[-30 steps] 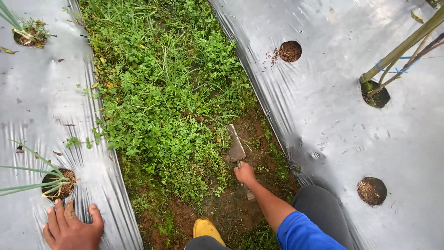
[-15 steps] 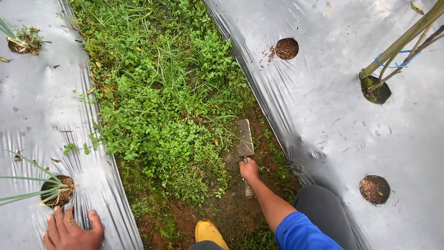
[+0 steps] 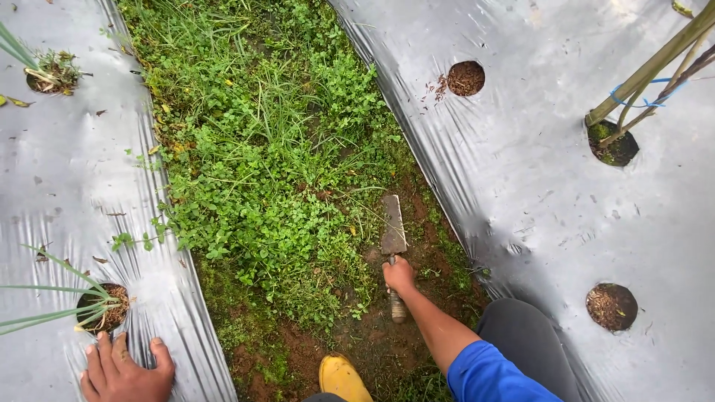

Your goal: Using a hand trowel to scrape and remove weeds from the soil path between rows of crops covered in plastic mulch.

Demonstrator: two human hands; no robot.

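My right hand (image 3: 398,275) grips the wooden handle of a flat-bladed weeding tool (image 3: 393,227), its rusty blade lying just ahead of my knuckles on bare soil at the edge of the weeds (image 3: 261,186). My left hand (image 3: 123,372) lies flat, fingers spread, on the silver plastic mulch (image 3: 67,201), just below a planting hole (image 3: 104,307) with thin green leaves.

Right hand (image 3: 399,275) out front, arm nearly straight, blue sleeve at the upper arm, fingers closed in a fist grip, knuckles up. Left hand (image 3: 125,374) low at the left, palm down, fingers (image 3: 95,361) spread flat, pointing forward, holding nothing.
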